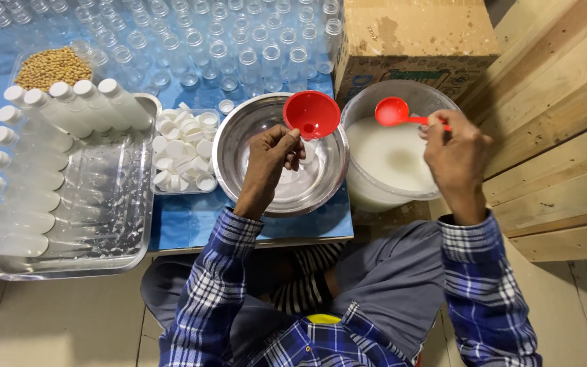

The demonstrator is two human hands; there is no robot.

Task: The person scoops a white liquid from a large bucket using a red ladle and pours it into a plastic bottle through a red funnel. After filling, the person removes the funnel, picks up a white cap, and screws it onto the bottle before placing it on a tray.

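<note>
Left hand [271,151] grips small bottle [305,151] (red funnel [312,114] on top) over steel bowl [239,129]. Right hand [455,155] grips red spoon [397,112] above white liquid [388,158].

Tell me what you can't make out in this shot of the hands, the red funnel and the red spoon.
- Head view: the small bottle under the red funnel is mostly hidden by the left hand and the funnel.
- The red spoon handle end is covered by the right hand.
- Whether the spoon bowl holds any liquid: too small to tell.
- The metal tray and empty bottles are cut off by the frame edges.
</note>
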